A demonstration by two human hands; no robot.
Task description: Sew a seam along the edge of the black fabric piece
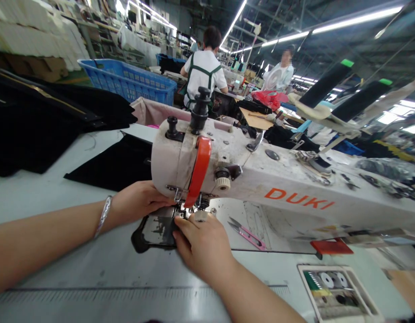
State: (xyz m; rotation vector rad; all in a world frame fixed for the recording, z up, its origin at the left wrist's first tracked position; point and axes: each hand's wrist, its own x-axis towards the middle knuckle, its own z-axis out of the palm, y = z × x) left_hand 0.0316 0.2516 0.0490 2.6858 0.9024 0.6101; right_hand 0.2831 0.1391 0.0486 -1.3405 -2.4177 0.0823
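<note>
A white sewing machine (248,175) with a red lever cover (198,170) stands in front of me. My left hand (140,202), with a silver bangle (104,216) at the wrist, reaches in under the machine head from the left. Its fingers are closed at the edge of a black fabric piece (111,163); the tips are partly hidden. My right hand (205,244) is bent beside the presser foot, fingers together, thumb tucked below. What lies under those fingertips is dark and too small to make out. A metal slide plate (157,231) shows between the hands.
Pink-handled thread snips (249,235) lie on the machine bed, right of my right hand. Black garments (29,121) are heaped at left. A blue basket (127,78) stands behind. A bobbin tray (338,291) sits at lower right. Two people are farther back.
</note>
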